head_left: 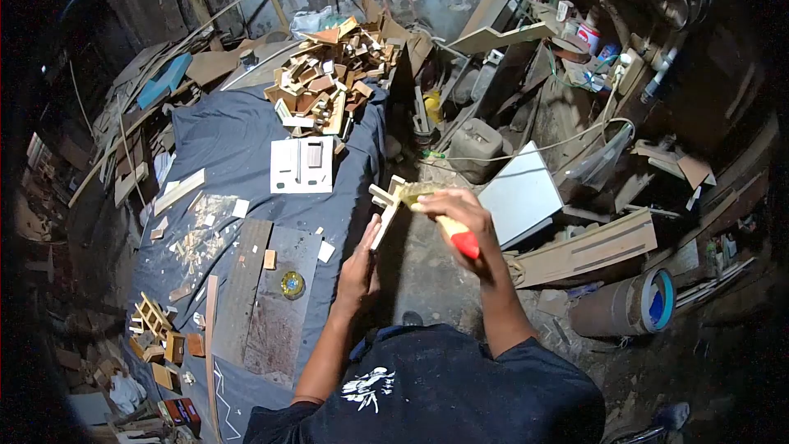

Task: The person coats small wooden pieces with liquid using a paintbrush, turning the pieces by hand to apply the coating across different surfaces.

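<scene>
In my left hand (359, 270) is a small pale wooden frame piece (386, 222) with short crossbars, held upright beside the table edge. My right hand (460, 212) is wrapped round a brush (450, 228) with a yellowish handle and a red end. The brush's bristles (411, 191) are against or very close to the upper part of the wooden piece; exact contact is hard to tell. Both hands are in front of my body, over the floor just right of the cloth-covered table (238, 127).
On the table are a heap of small wooden pieces (325, 74), a white slotted panel (283, 156), a dark board (246, 296), a round yellow container (292, 284) and small wooden frames (156, 316). At right are a white board (522, 193), a jerrycan (475, 148) and a bucket (612, 308).
</scene>
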### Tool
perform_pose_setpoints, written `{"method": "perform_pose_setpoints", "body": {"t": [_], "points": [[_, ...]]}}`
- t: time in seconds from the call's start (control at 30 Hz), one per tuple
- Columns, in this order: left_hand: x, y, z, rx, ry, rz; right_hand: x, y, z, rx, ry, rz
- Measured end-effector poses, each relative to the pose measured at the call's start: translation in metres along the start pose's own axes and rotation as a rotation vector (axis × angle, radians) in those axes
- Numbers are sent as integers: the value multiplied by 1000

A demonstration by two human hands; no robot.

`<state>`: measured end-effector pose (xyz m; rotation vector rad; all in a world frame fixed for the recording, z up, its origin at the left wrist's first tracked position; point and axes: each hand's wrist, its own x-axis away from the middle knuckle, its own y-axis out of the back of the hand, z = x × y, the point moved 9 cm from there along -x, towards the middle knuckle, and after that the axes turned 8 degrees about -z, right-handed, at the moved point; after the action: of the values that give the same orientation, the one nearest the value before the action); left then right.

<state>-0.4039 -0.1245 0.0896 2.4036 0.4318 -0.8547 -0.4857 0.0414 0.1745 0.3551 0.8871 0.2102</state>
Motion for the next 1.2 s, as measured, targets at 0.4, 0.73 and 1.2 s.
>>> {"method": "perform_pose_setpoints", "body": {"t": [0.4,0.73,1.2], "points": [[6,-3,19,58,68,-38,-6,17,-22,5,-111,-85],[33,-25,74,967,788,-282,31,-14,-10,-82,-215,-167],[27,-10,88,1006,737,-326,51,-34,-32,-131,-387,-106]]}}
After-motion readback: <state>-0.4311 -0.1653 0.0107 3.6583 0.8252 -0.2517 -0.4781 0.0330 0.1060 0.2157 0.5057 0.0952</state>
